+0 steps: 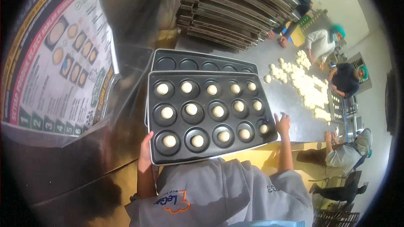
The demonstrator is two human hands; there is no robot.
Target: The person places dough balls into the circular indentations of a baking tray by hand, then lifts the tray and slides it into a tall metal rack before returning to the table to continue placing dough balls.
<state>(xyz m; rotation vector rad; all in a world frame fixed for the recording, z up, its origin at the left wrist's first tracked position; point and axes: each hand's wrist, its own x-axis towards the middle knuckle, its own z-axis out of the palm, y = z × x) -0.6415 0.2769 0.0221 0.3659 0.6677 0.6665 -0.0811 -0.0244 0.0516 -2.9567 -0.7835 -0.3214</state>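
Observation:
A dark baking tray point(201, 120) with rows of round hollows is in front of me, slightly tilted. In each hollow sits a pale dough ball point(218, 111). My left hand point(145, 148) grips the tray's near left corner, its fingers partly hidden under the rim. My right hand point(283, 124) is at the tray's right edge, fingers stretched and apart; whether it bears any weight I cannot tell. Behind and partly under this tray lies another dark tray point(198, 64), whose visible hollows hold no dough.
Many dough pieces point(309, 88) cover the metal table point(263, 56) to the right. A tall stack of trays point(235, 8) stands at the back. A printed poster point(63, 59) hangs at left. Several co-workers in hairnets, including a person in white point(318, 42), stand around the table.

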